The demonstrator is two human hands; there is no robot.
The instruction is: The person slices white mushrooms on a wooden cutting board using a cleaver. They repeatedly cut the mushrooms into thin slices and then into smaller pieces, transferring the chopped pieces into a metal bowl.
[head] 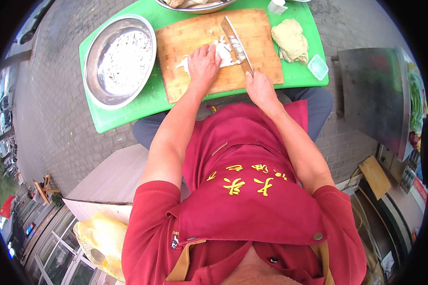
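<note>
My right hand grips the handle of a Chinese cleaver, whose blade points away from me over the wooden cutting board. Small pieces of white food cling to the side of the blade. My left hand rests on the board over a pile of chopped white food, with its fingers lying on the pieces and partly hiding them. What kind of food it is I cannot tell. To the left stands a large metal basin holding many small white pieces, blurred by glare.
The board lies on a green table. Another metal bowl with pale food sits at the far edge. A yellowish cloth, a clear plastic container and a white cup are on the right. A metal-sided stand is farther right.
</note>
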